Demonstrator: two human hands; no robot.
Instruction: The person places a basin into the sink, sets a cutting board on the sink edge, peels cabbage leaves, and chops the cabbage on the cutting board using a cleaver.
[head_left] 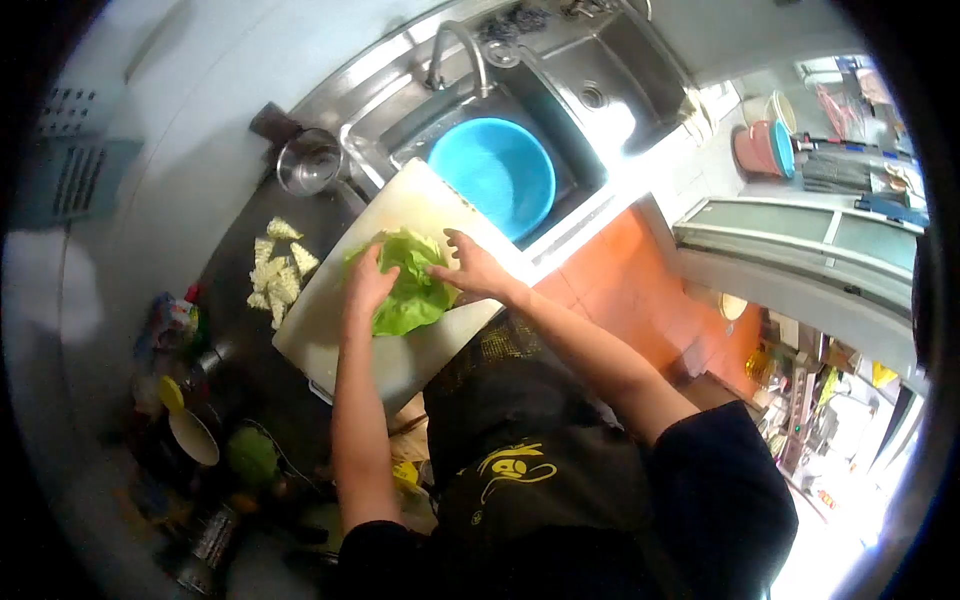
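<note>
Dark sleeves (722, 475), yellow-printed black apron (590, 470)

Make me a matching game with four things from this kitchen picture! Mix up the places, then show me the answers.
Things:
1. Round blue plastic basin
2. Green leafy vegetable
3. Pale yellow wedge-shaped pieces
4. Curved silver metal tap

Places:
A. On the dark counter
B. Rising from the sink's back rim
C. Between the left hand and right hand, over the white cutting board
D. Inside the metal sink

Right pairs: 1-D, 2-C, 3-A, 4-B.
</note>
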